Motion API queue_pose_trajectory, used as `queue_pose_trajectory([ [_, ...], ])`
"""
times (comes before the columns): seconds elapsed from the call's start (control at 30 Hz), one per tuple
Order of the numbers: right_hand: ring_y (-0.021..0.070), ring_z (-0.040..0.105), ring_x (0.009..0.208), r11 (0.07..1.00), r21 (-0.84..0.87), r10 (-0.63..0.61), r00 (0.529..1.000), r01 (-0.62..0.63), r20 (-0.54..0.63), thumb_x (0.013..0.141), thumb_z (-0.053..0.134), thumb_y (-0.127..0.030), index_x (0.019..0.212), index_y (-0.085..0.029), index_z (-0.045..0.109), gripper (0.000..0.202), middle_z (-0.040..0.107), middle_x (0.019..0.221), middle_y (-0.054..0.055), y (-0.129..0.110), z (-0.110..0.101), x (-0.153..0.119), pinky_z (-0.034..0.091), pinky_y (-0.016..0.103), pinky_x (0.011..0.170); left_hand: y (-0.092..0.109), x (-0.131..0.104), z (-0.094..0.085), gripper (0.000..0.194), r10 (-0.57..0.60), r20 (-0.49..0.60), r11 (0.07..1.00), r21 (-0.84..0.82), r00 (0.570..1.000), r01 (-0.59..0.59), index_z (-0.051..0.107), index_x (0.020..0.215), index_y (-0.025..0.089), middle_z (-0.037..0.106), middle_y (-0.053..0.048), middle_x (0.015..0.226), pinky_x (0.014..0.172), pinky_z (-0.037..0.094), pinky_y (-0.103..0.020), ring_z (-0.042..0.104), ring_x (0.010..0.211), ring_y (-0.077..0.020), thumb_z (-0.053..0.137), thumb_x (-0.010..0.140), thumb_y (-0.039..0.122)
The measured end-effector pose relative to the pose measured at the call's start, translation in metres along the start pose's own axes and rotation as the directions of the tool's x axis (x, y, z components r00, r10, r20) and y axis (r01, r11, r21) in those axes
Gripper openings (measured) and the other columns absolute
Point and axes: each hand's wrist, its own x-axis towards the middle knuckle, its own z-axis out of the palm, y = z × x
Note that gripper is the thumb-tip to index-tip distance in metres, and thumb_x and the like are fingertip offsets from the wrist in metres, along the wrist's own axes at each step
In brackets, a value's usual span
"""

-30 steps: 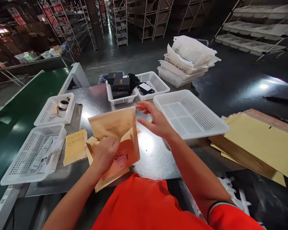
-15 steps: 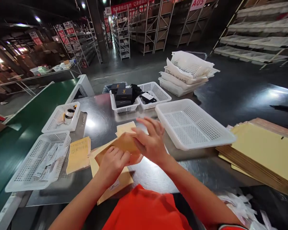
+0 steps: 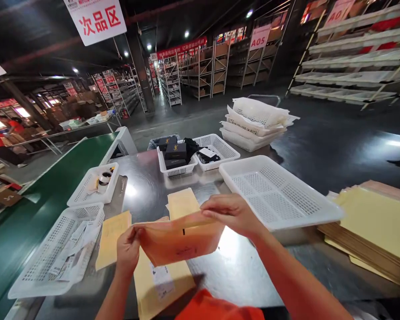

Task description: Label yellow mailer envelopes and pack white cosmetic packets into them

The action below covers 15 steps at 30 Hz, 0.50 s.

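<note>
Pinch grips of the left hand [image 3: 128, 249] and right hand [image 3: 231, 213], each closed, hold opposite ends of the upper edge of an orange-tan paper envelope [image 3: 183, 244]. Under the grip lies a yellow, white-labelled paper mailer [image 3: 153, 302]; beyond and right, a white perforated plastic basket [image 3: 278, 195]; farther ahead, black gold-marked boxes [image 3: 176, 152].
</note>
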Motion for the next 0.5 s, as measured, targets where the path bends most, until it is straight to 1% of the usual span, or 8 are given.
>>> queue_pose_trajectory([
  [0.07,0.0146,0.060,0.064,0.979,-0.194,0.022,0.981,-0.060,-0.193,0.090,0.059,-0.027,0.082,-0.021,0.068,0.014,0.067,0.073,0.002,0.006,0.008,0.003,0.045,0.026,0.058,0.010,-0.004,0.010,0.038,-0.009,0.034,1.000,0.005,0.999,0.008,0.072,0.083,0.018,0.072,-0.003,0.073,0.062,0.053,-0.027,0.066,0.069,-0.0186,0.051,0.089,0.049],
  [0.13,0.0147,0.056,0.064,0.921,-0.379,-0.047,0.937,-0.093,-0.345,0.091,0.057,-0.025,0.072,-0.020,0.063,0.020,0.063,0.069,0.002,0.003,0.026,-0.002,0.041,0.028,0.059,0.027,-0.012,0.026,0.034,0.001,0.037,0.997,0.072,0.999,-0.003,0.073,0.093,0.019,0.075,-0.003,0.080,0.064,0.053,-0.026,0.068,0.072,-0.0182,0.047,0.092,0.041],
  [0.2,0.0134,0.050,0.060,0.898,-0.436,-0.092,0.945,-0.058,-0.315,0.092,0.055,-0.029,0.062,-0.020,0.055,0.031,0.057,0.062,0.001,-0.009,0.052,-0.012,0.036,0.027,0.056,0.043,-0.021,0.042,0.031,0.055,0.030,0.985,0.159,0.998,-0.059,0.072,0.099,0.019,0.076,-0.003,0.082,0.062,0.053,-0.024,0.069,0.072,-0.0174,0.045,0.094,0.033],
  [0.27,0.0122,0.047,0.057,0.935,-0.353,-0.056,0.974,-0.026,-0.220,0.094,0.051,-0.040,0.062,-0.020,0.050,0.038,0.054,0.060,0.000,-0.026,0.080,-0.021,0.032,0.027,0.053,0.054,-0.029,0.056,0.029,0.210,0.037,0.953,0.217,0.977,-0.213,0.072,0.094,0.018,0.075,-0.004,0.075,0.057,0.052,-0.023,0.069,0.066,-0.0163,0.044,0.093,0.025],
  [0.37,0.0118,0.048,0.058,0.972,-0.204,0.072,0.977,-0.113,-0.199,0.099,0.039,-0.043,0.069,-0.020,0.051,0.040,0.055,0.063,0.000,-0.041,0.108,-0.025,0.034,0.026,0.054,0.056,-0.038,0.064,0.028,0.452,0.076,0.851,0.263,0.889,-0.455,0.071,0.086,0.017,0.072,-0.004,0.067,0.054,0.051,-0.022,0.068,0.058,-0.0148,0.043,0.091,0.017],
  [0.4,0.0119,0.049,0.058,0.978,-0.169,0.086,0.978,-0.119,-0.192,0.100,0.035,-0.040,0.071,-0.020,0.051,0.039,0.056,0.064,0.000,-0.040,0.110,-0.025,0.035,0.026,0.055,0.054,-0.040,0.062,0.028,0.471,0.083,0.835,0.281,0.878,-0.474,0.071,0.088,0.017,0.074,-0.005,0.071,0.056,0.052,-0.022,0.069,0.062,-0.0151,0.043,0.091,0.017],
  [0.43,0.0120,0.049,0.058,0.985,-0.136,0.084,0.981,-0.109,-0.176,0.101,0.032,-0.037,0.072,-0.020,0.052,0.039,0.056,0.064,0.000,-0.035,0.107,-0.025,0.035,0.026,0.055,0.051,-0.040,0.057,0.028,0.448,0.081,0.840,0.303,0.890,-0.450,0.071,0.092,0.017,0.075,-0.005,0.075,0.059,0.053,-0.021,0.070,0.066,-0.0154,0.043,0.092,0.019],
  [0.5,0.0124,0.049,0.056,0.991,-0.061,0.107,0.981,-0.118,-0.163,0.100,0.032,-0.039,0.072,-0.021,0.053,0.039,0.056,0.062,0.000,-0.014,0.085,-0.029,0.036,0.026,0.054,0.045,-0.038,0.041,0.028,0.311,0.034,0.889,0.344,0.950,-0.304,0.071,0.095,0.018,0.076,-0.005,0.080,0.060,0.053,-0.022,0.071,0.071,-0.0167,0.045,0.092,0.027],
])
